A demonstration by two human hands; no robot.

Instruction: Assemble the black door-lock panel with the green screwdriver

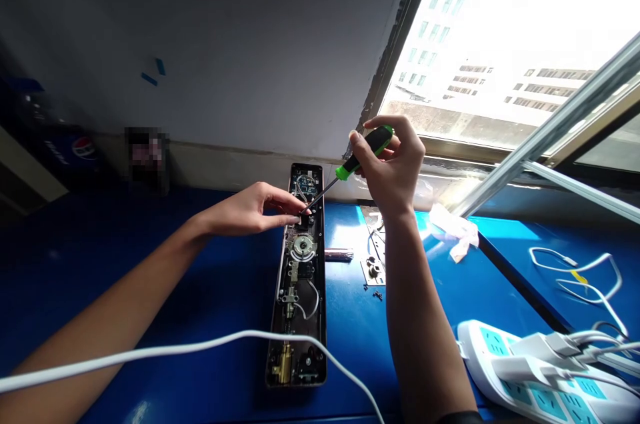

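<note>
Sunlight falls across the blue table [200,297], where a long open casing [321,277] lies at mid-frame, running nearly top to bottom. Gripped by its handle in the right hand [395,164], the screwdriver [345,171] slants down-left into it. Looks like screw work, calling for a steady, in-line turn. The left hand [255,207] pinches narrowly beside the tip; whether it holds anything, I can't tell.

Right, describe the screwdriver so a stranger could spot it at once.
On the blue table lies a long open case. The screwdriver slants down to its far half from the right hand; only it has a green-and-black handle.
</note>
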